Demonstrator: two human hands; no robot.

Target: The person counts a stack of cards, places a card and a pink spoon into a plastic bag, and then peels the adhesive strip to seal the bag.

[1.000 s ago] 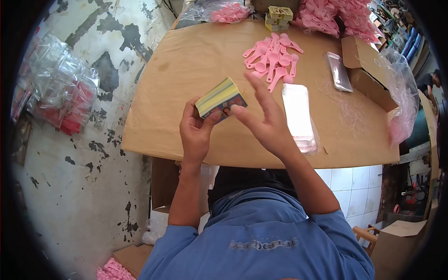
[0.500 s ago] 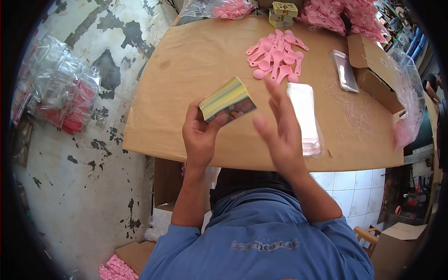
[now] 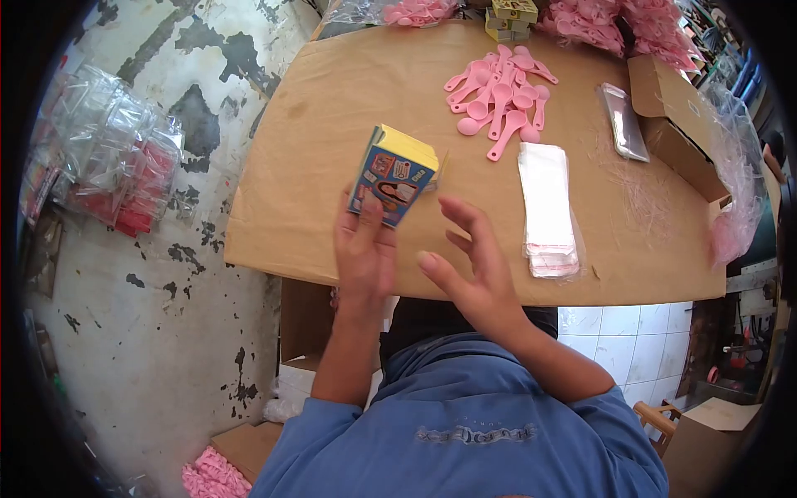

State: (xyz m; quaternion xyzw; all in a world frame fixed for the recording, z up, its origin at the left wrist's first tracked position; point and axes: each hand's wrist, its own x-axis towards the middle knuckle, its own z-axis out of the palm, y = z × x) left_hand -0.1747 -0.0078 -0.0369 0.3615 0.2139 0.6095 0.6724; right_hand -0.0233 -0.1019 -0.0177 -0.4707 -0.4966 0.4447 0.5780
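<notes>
My left hand [image 3: 364,253] grips a thick stack of printed cards [image 3: 392,184], held above the table with its blue picture face toward me and its yellow edges on top. At the right side of the stack, a piece stands slightly apart from the rest. My right hand [image 3: 481,286] is open just to the right, thumb and fingers spread, with nothing in it. Beyond it lies a bundle of clear-and-white plastic sleeves [image 3: 548,199]. A loose pile of pink spoons [image 3: 501,95] is spread farther back.
The brown-covered table [image 3: 307,166] has an open cardboard box [image 3: 677,133] and a clear plastic pack [image 3: 623,124] at right. Small yellow card stacks [image 3: 508,21] and bags of pink spoons [image 3: 581,29] line the back. Plastic bags [image 3: 116,149] hang at the left wall.
The card stack has been turned upright in my left hand, so its blue face now shows. My right hand has moved left and lower, closer to the stack. The view has shifted slightly.
</notes>
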